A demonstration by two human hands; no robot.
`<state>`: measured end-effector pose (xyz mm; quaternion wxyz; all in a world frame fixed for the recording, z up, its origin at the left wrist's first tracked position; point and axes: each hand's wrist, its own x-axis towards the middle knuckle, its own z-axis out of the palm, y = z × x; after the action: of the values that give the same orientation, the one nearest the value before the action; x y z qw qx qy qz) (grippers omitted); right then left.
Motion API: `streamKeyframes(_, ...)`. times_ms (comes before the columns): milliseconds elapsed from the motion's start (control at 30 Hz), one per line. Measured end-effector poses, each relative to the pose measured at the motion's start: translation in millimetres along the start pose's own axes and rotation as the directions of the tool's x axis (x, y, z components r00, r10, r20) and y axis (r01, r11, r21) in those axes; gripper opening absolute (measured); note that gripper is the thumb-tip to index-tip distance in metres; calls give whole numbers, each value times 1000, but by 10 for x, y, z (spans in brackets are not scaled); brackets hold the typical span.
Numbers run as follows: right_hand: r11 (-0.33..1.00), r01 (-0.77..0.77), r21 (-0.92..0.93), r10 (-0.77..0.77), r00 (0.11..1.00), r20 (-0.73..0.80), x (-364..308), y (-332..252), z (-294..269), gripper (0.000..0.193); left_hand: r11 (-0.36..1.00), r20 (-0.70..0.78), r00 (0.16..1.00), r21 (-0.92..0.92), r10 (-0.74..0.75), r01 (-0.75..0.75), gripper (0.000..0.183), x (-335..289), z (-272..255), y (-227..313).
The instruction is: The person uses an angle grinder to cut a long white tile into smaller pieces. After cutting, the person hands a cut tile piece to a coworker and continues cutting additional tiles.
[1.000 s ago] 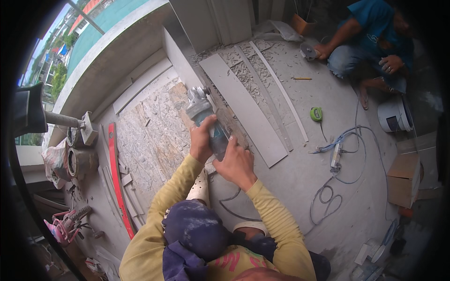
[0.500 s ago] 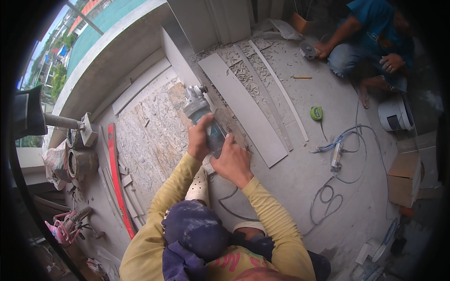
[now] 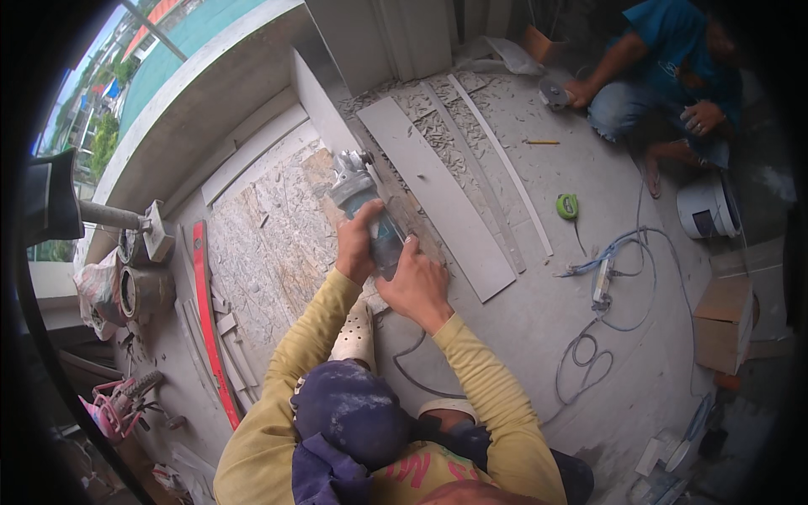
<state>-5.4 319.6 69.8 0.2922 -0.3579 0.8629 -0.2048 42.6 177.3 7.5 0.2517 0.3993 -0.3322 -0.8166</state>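
An angle grinder (image 3: 352, 187) with a grey metal head and a teal body is held out in front of me over the workpieces. My left hand (image 3: 358, 242) wraps round its body from the left. At the rear end, my right hand (image 3: 418, 284) grips the dark handle part. The grinder's head meets the end of a narrow upright panel (image 3: 324, 101); the disc's contact is too small to make out. Just right of it lies a long grey tile plank (image 3: 438, 198), and below it to the left spreads a scratched, stone-patterned board (image 3: 269, 231).
A red level (image 3: 210, 320) lies at left beside thin offcuts. A green tape measure (image 3: 567, 205), a yellow pencil (image 3: 543, 142) and a power strip (image 3: 603, 282) with looped cords are on the right. A co-worker (image 3: 665, 84) crouches at far right holding another grinder (image 3: 553, 93).
The grinder and both my hands stay almost in place. A small dark speck now shows over the long plank.
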Motion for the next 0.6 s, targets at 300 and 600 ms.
streamKeyframes(300,1000,29,-5,-29,997,-69,-113,92,65,82,998,-11,999,-63,-32,31,36,-158,47,-20)
streamKeyframes(600,1000,15,-11,-15,999,-32,-257,136,30,76,1000,-7,1000,-8,26,-26,27,-253,26,-153)
